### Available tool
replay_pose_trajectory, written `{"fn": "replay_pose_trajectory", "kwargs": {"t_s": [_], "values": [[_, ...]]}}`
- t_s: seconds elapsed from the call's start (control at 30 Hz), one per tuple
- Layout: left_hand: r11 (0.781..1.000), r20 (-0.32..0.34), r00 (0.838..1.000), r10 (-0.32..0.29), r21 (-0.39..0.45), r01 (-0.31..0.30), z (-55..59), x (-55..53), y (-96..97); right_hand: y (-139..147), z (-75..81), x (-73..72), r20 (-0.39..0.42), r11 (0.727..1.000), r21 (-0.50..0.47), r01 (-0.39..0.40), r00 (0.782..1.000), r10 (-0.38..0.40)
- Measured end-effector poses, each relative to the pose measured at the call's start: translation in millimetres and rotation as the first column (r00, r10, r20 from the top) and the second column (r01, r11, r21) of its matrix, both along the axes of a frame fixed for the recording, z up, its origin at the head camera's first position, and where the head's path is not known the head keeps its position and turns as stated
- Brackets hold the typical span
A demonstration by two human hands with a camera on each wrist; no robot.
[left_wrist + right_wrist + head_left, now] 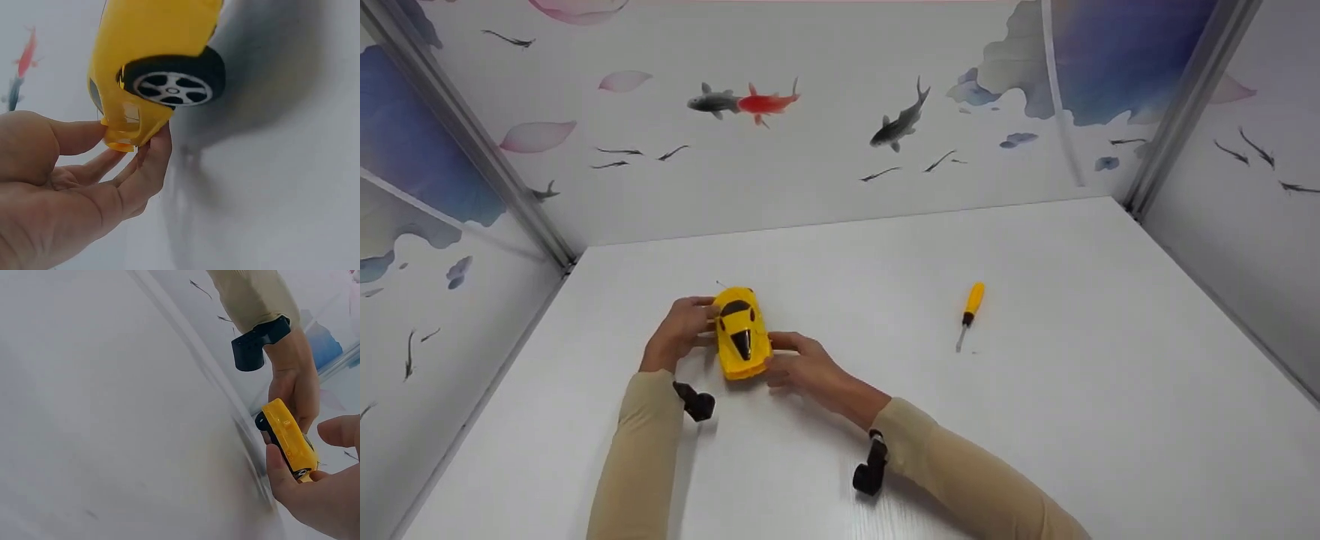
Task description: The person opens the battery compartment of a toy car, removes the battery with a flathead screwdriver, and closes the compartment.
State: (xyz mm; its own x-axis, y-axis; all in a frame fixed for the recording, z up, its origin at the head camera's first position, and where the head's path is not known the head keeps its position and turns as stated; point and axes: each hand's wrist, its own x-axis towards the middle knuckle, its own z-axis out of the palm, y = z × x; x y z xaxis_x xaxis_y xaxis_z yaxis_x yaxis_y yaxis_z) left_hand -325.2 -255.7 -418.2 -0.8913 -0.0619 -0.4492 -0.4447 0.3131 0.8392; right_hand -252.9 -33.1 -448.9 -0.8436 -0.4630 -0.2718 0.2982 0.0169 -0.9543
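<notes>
A yellow toy car with black windows is between my two hands, roof toward the camera in the head view. My left hand pinches one end of it; the left wrist view shows the thumb on the yellow body and fingers on the opposite side, near a black wheel with a silver rim. My right hand is at the car's near right end, fingertips right by its side. In the right wrist view the right thumb and fingers are spread apart around the car's end.
A screwdriver with a yellow handle lies on the white table, right of the hands. A tiny dark speck is by its tip. Printed panels with fish and petals stand at the back and sides. Each wrist carries a black camera.
</notes>
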Motion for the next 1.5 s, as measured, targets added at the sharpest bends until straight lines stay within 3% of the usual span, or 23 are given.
{"fn": "replay_pose_trajectory", "kwargs": {"t_s": [0.17, 0.33, 0.6, 0.8, 0.9, 1.17, 1.5], "values": [[0.997, -0.025, 0.999, 0.04, 0.061, -0.039, 6.8, 3.0, 9.8, 10.5, 4.1, -0.3, -0.047, 0.995, 0.021, 0.095, 0.995, -0.094], [0.987, -0.059, 0.991, 0.117, 0.114, -0.11, 18.6, 10.6, 26.1, 19.1, 7.9, 0.1, -0.02, 0.984, -0.013, 0.176, 0.984, -0.177], [0.967, -0.092, 0.975, 0.2, 0.179, -0.181, 32.1, 22.6, 49.7, 40.5, 11.7, 4.3, 0.046, 0.972, -0.133, 0.195, 0.981, -0.19], [0.934, -0.104, 0.963, 0.25, 0.288, -0.211, 34.6, 32.2, 56.5, 53.9, 21.1, 9.2, 0.063, 0.966, -0.19, 0.175, 0.984, -0.166], [0.921, -0.124, 0.959, 0.255, 0.333, -0.202, 35.2, 37.1, 59.3, 57.1, 26.6, 11.5, 0.023, 0.969, -0.171, 0.181, 0.983, -0.18], [0.914, -0.185, 0.957, 0.225, 0.38, -0.142, 35.3, 47.3, 69.5, 67.2, 33.5, 14.1, -0.069, 0.963, -0.083, 0.257, 0.962, -0.262], [0.939, -0.246, 0.96, 0.131, 0.343, -0.041, 40.5, 55.6, 70.3, 90.4, 49.1, 1.7, -0.088, 0.928, 0.0, 0.371, 0.925, -0.37]]}}
